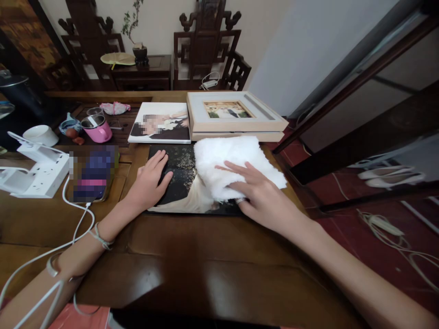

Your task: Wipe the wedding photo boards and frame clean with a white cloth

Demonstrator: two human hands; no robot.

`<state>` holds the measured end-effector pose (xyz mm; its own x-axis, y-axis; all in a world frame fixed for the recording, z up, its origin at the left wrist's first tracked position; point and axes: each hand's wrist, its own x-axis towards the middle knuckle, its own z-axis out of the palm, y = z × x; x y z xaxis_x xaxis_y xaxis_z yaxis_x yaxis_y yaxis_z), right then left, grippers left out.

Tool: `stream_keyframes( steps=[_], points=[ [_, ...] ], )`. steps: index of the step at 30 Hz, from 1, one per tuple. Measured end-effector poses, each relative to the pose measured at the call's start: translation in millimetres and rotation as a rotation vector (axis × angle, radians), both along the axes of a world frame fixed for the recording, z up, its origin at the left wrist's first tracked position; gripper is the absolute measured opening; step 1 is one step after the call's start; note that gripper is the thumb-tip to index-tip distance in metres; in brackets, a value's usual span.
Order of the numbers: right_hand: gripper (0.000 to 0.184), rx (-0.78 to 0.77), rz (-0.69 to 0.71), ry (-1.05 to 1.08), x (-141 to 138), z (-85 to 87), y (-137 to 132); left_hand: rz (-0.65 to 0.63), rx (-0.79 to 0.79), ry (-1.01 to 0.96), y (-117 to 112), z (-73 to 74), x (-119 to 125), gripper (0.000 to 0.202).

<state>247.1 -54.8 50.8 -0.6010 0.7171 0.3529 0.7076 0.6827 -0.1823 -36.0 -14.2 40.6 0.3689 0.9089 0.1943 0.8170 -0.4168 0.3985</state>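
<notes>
My right hand (260, 194) lies palm down on a white fluffy cloth (222, 151), its fingers stretched out and spread, with the thumb near the cloth's front edge. Beneath the cloth is a dark photo panel (192, 198) with a pale flowing dress visible on it; the cloth hides much of its right side. My left hand (149, 178) rests on the panel's left edge, fingers extended and thumb apart, holding nothing.
Behind the panel are a white-edged photo print (164, 139) and stacked pale frames (236, 125). Left on the wooden table (206, 256) are a phone (94, 173) on a cable, a power strip (48, 176), a pink mug (99, 132) and a white cup (40, 135).
</notes>
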Motion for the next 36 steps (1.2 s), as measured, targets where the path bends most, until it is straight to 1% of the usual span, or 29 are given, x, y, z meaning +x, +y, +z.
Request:
stream_keyframes(
  steps=[2,4,9,11,13,16,19,22,25,31,33,36],
  points=[
    [0.039,0.002,-0.026,-0.023,-3.2,-0.4,-1.0,-0.006,0.010,-0.001,0.8,-1.2,-0.9,0.050],
    [0.036,-0.001,-0.029,-0.038,-8.6,-1.4,-9.2,-0.004,0.015,0.001,3.1,-2.8,-0.3,0.050],
    [0.032,-0.007,0.064,-0.003,-17.5,-1.7,-41.4,-0.009,0.015,0.001,8.8,-4.4,3.5,0.051],
    [0.032,-0.043,0.087,-0.009,-16.4,0.6,-47.1,-0.010,0.015,-0.002,9.2,-4.1,3.9,0.051],
    [0.035,-0.068,0.087,-0.002,-13.5,3.1,-44.6,-0.008,0.014,-0.003,8.6,-3.7,3.6,0.050],
    [0.040,-0.054,0.061,0.003,-8.8,4.5,-28.3,-0.003,0.008,0.001,6.4,-3.3,2.9,0.051],
    [0.039,-0.029,0.016,-0.016,-6.3,2.3,-8.3,0.005,0.001,0.003,3.3,-3.1,3.2,0.051],
    [0.039,-0.025,-0.025,-0.018,-7.0,-0.3,1.6,0.004,-0.003,0.005,1.4,-2.8,4.0,0.051],
    [0.037,-0.016,-0.029,-0.036,-10.1,-1.2,-4.2,0.000,-0.001,0.009,2.0,-2.0,4.0,0.051],
    [0.035,-0.005,0.027,-0.003,-11.1,0.4,-33.0,-0.006,0.006,0.001,5.6,0.2,0.9,0.051],
    [0.036,-0.012,0.050,0.004,-8.0,1.9,-35.2,-0.004,0.007,-0.005,5.6,0.6,0.0,0.051],
    [0.036,-0.040,0.063,0.005,-0.8,3.3,-27.0,-0.008,0.014,-0.014,4.0,0.2,-0.9,0.051]
  ],
)
